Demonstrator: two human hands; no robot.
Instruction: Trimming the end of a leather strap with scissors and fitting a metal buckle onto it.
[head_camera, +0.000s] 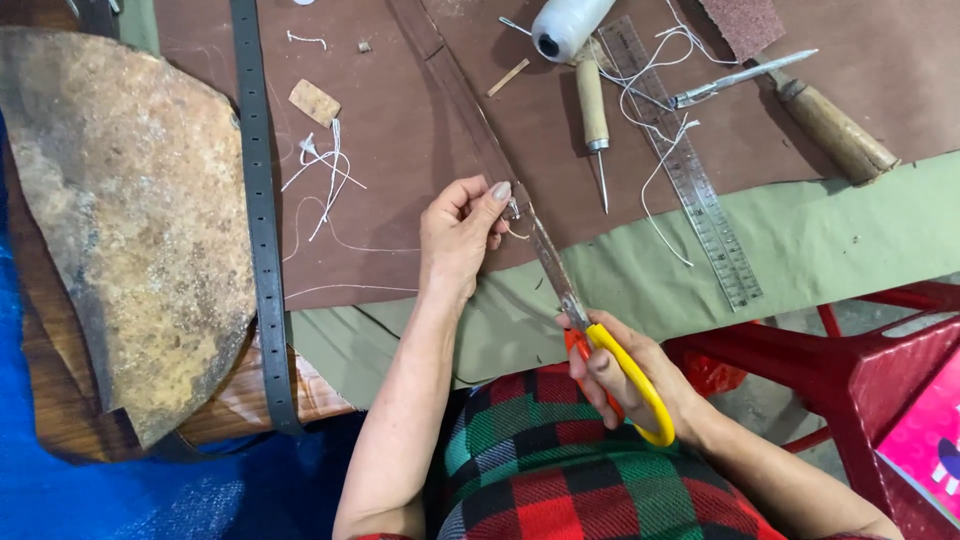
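My right hand (625, 375) grips a pair of scissors (600, 345) with red and yellow handles, its blades pointing up and left toward a narrow strip of brown leather (470, 110). My left hand (462, 235) pinches the edge of that strip between thumb and fingers, right at the blade tips. A thin thread end hangs just beside my left thumb. The strip lies on a large brown leather sheet (400, 180) spread over a green cloth (800, 240).
A clear ruler (690, 170), an awl with a wooden handle (595, 115), a spool of white thread (568, 25), a wooden-handled knife (830, 125) and loose threads lie on the sheet. A dark belt (258, 200) and a mottled leather piece (130, 210) lie left. A red stool (840, 360) stands right.
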